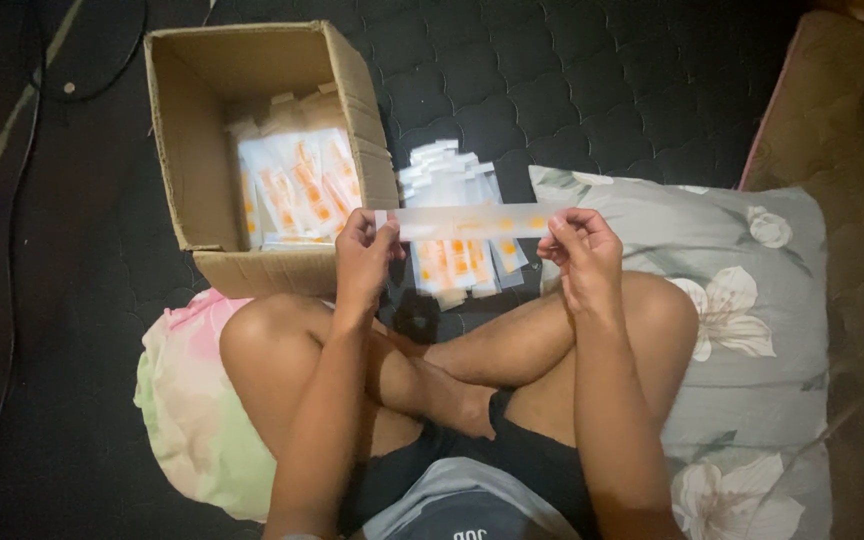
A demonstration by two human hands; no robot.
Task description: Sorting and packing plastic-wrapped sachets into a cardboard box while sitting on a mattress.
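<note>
We sit cross-legged on a dark quilted mattress point(572, 80) that fills most of the view. Under our right knee lies a grey pillow point(762, 330) printed with pale flowers, and under our left knee a pink and green cushion point(187, 400). Ahead on the left stands an open cardboard box point(252, 110), its flaps up, with a layer of clear packets bearing orange marks point(297, 190) inside against its far right wall. Just beside the box, on the mattress, rests a loose pile of the same packets point(457, 265), fanned toward our shins.

Above that pile we hold 1 long clear strip packet point(472, 220) level between both hands, stretched crosswise. Our left hand point(364, 255) pinches its left end between thumb and bent fingers pressed close together. Our right hand point(580, 255) pinches the right end with thumb and forefinger, the other fingers curled loosely under. The strip hangs free of the pile and the box, touching only our fingertips. A thin dark cable point(14, 200) runs down the mattress at far left.
</note>
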